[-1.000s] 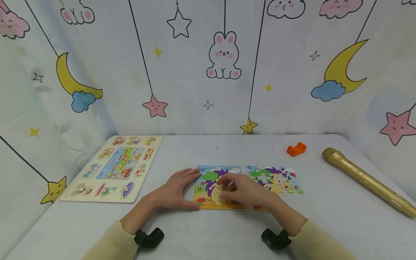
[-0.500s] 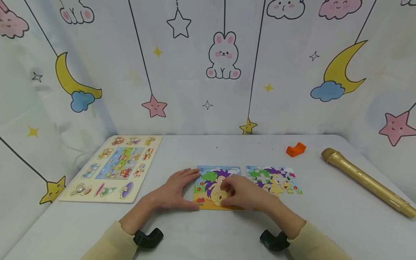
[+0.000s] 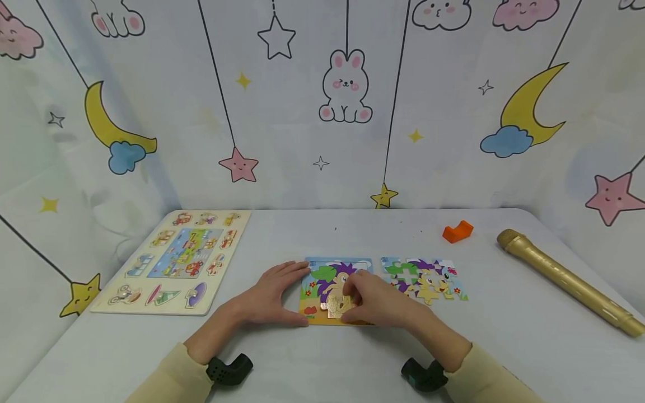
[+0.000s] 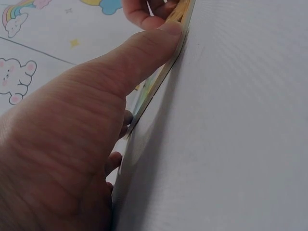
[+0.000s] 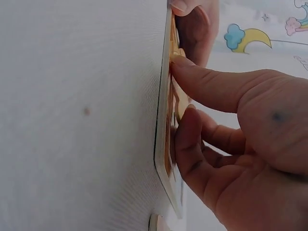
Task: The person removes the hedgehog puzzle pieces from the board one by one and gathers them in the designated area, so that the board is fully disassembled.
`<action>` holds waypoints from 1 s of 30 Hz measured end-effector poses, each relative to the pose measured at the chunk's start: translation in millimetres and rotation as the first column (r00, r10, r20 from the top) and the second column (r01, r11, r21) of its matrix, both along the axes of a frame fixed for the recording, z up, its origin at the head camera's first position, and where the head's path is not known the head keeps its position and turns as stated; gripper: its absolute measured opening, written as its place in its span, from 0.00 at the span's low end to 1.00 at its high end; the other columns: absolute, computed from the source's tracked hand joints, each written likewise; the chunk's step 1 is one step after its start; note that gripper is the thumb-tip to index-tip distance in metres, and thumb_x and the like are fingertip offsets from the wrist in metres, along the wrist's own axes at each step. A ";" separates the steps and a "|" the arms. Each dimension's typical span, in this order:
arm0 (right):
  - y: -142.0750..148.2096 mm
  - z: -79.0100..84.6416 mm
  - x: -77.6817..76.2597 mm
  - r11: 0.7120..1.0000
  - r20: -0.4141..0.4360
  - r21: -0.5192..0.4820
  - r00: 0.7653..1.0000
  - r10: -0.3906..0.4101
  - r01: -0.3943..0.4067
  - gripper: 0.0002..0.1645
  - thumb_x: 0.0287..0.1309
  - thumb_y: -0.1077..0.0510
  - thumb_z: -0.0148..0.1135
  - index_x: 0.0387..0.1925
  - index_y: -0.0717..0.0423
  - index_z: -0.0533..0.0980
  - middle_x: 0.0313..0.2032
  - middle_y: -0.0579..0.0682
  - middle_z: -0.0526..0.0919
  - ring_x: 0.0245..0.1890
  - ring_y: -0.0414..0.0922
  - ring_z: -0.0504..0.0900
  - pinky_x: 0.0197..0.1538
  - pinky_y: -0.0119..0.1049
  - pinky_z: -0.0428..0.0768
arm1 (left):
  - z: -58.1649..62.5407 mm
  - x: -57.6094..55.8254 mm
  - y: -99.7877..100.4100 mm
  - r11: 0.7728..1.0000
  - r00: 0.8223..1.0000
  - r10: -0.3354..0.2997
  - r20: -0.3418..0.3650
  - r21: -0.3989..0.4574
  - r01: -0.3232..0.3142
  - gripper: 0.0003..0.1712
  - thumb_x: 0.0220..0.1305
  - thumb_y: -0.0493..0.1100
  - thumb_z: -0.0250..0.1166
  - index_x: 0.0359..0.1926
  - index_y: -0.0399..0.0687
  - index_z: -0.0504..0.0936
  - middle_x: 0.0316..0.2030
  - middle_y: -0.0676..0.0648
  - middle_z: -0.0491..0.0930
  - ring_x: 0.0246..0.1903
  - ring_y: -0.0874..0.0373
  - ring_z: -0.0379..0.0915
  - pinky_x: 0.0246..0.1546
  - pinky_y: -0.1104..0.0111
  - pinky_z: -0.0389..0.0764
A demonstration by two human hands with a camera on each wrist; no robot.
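Observation:
A puzzle board with a purple-haired hedgehog picture lies before me. My left hand rests along its left side, thumb on the front corner and fingers stretched towards the back corner. Over the board's lower middle, my right hand pinches a jigsaw piece between thumb and index finger. This yellow piece catches the light and sits slightly tilted, close over the board. The hand hides the board's right part.
Joined jigsaw pieces with a cross-shaped gap lie right of the board. Further right are an orange block and a gold microphone. A wooden knob puzzle lies at the left. A printed cloth hangs behind the table.
My right hand has come slightly down onto the board, and the piece in its fingers now shows shiny and tilted. The left hand stays in place.

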State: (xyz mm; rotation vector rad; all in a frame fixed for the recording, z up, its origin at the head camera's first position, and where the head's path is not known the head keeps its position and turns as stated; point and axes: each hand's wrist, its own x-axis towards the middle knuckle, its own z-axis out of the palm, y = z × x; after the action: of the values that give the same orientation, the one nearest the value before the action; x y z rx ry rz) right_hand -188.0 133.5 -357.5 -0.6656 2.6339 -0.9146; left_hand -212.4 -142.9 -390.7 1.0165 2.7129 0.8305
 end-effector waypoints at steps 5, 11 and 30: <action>0.5 -0.1 -1.5 0.999 0.018 -0.035 1.000 0.003 -0.002 0.21 0.55 0.57 0.77 0.43 0.54 0.73 0.33 0.46 0.75 0.36 0.44 0.74 0.40 0.34 0.78 | 0.5 0.2 0.4 1.000 1.000 0.003 0.007 0.001 -0.004 0.57 0.52 0.66 0.74 0.76 0.45 0.62 0.76 0.47 0.57 0.76 0.42 0.43 0.72 0.41 0.47; 1.4 -0.9 -2.6 0.998 0.027 -0.057 1.000 0.006 -0.004 0.17 0.58 0.57 0.74 0.44 0.51 0.75 0.33 0.43 0.77 0.37 0.43 0.76 0.40 0.33 0.79 | 1.0 0.4 0.5 1.000 1.000 0.003 0.013 0.001 -0.003 0.57 0.53 0.66 0.74 0.76 0.45 0.62 0.77 0.48 0.56 0.76 0.43 0.43 0.72 0.42 0.46; 21.7 5.3 -11.2 0.966 0.107 -0.249 0.989 0.104 -0.075 0.08 0.67 0.59 0.65 0.46 0.54 0.77 0.38 0.47 0.81 0.40 0.47 0.79 0.45 0.37 0.82 | 0.6 0.6 0.1 1.000 1.000 -0.002 0.013 -0.003 0.002 0.57 0.53 0.65 0.74 0.77 0.45 0.62 0.77 0.47 0.56 0.76 0.43 0.43 0.72 0.42 0.46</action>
State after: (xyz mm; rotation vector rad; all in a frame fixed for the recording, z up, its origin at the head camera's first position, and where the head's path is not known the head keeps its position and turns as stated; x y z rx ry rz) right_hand -199.2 155.2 -352.2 -0.7550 2.3879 -1.2240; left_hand -211.8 -142.8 -390.1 1.0091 2.7014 0.8298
